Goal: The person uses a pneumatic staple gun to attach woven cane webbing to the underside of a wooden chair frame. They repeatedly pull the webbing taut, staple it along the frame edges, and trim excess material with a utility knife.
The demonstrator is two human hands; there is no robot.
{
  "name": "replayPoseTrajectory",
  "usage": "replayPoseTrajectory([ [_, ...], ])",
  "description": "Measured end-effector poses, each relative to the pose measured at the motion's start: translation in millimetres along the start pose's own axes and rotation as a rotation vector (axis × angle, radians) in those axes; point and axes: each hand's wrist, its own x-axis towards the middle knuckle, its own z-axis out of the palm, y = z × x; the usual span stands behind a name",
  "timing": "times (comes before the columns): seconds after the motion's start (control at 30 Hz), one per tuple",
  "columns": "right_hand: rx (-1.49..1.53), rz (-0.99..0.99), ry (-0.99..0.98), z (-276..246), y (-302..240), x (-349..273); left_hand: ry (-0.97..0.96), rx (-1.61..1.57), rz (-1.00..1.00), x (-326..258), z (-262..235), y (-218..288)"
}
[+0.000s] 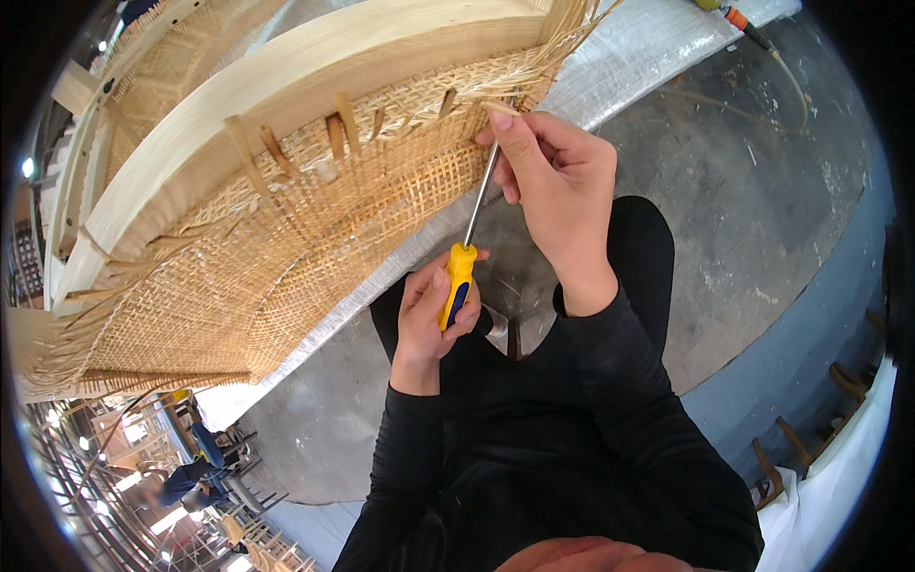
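My left hand (431,310) is closed round the yellow and blue handle of a screwdriver (459,276). Its metal shaft runs up to the woven cane panel (315,248), and its tip is hard to make out among the strands. With thumb and fingers pinched, my right hand (558,176) holds a short pale wooden peg (502,109) at the panel's edge, near the upper shaft. Several wooden pegs (335,135) stick out along the cane beside the curved wooden frame (286,71). Loose cane ends fringe the panel.
Silvery plastic sheeting (658,48) covers the surface under the frame. A tool with an orange part and a hose (748,27) lies at the upper right. Wooden chair legs (793,440) stand at the right rim. Another person (186,481) is at the lower left, far off.
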Motion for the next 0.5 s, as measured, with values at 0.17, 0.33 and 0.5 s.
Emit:
replayPoseTrajectory([
  [0.17,0.001,0.011,-0.002,-0.3,-0.7,-1.5,-0.006,-0.052,-0.026,2.5,-4.7,-4.7],
  [0.33,0.017,0.024,-0.018,-2.1,0.8,-1.3,-0.006,-0.054,-0.038,0.3,-8.3,-3.0],
  [0.5,0.047,0.001,-0.002,-0.4,2.3,0.9,-0.064,-0.163,-0.054,5.7,-16.8,-5.8],
])
